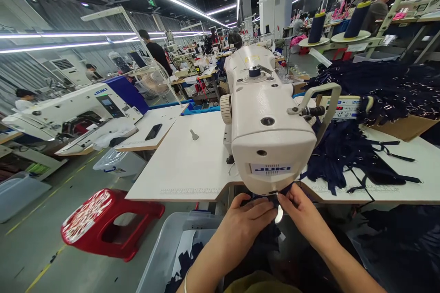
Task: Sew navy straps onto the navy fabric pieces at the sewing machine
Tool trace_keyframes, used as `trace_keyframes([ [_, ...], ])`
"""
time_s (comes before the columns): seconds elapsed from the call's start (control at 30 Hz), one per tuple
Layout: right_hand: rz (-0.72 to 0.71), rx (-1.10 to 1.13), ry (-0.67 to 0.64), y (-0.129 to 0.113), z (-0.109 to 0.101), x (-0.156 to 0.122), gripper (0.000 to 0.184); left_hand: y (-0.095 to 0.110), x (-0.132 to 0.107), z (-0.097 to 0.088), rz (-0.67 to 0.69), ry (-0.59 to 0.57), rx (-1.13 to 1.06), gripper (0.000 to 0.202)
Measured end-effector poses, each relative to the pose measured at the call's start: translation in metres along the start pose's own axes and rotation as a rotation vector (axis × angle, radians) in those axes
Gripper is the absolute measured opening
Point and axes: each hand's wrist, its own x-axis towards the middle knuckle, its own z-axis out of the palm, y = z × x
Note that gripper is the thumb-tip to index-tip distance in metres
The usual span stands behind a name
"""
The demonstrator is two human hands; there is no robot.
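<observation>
The white JUKI sewing machine point(271, 142) stands right in front of me, its head hiding the needle area. Just below that head, my left hand point(242, 222) has its fingers closed over a dark navy fabric piece point(270, 236). Close by on the right, my right hand point(300, 210) pinches navy fabric at the machine's front edge, thumb and forefinger together. The fingertips of both hands nearly meet. Where the fabric runs under the machine is hidden. A pile of navy straps point(332, 158) lies on the table to the right of the machine.
A larger heap of navy straps with metal rings point(388, 87) rises at the back right, near a control panel point(343, 107). A dark phone point(385, 171) lies on the right tabletop. On the left are a red stool point(117, 224) and a clear plastic bin point(161, 242).
</observation>
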Motion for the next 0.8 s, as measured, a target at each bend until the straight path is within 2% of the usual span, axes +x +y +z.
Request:
trace_keyframes([
  [0.2,-0.062,-0.100,0.014,-0.002,-0.012,0.031,0.018,0.019,0.003,0.009,-0.134,0.095,0.167,0.027],
  [0.37,-0.207,-0.256,-0.006,-0.001,-0.008,0.050,0.029,0.030,0.004,0.022,-0.223,0.123,0.248,0.028],
  [0.6,-0.249,-0.359,-0.011,0.014,-0.004,0.063,0.027,0.034,0.005,0.036,-0.259,0.142,0.344,0.031],
  [0.8,-0.281,-0.378,0.001,0.015,-0.005,0.072,0.022,0.038,0.008,0.036,-0.288,0.167,0.377,0.031],
])
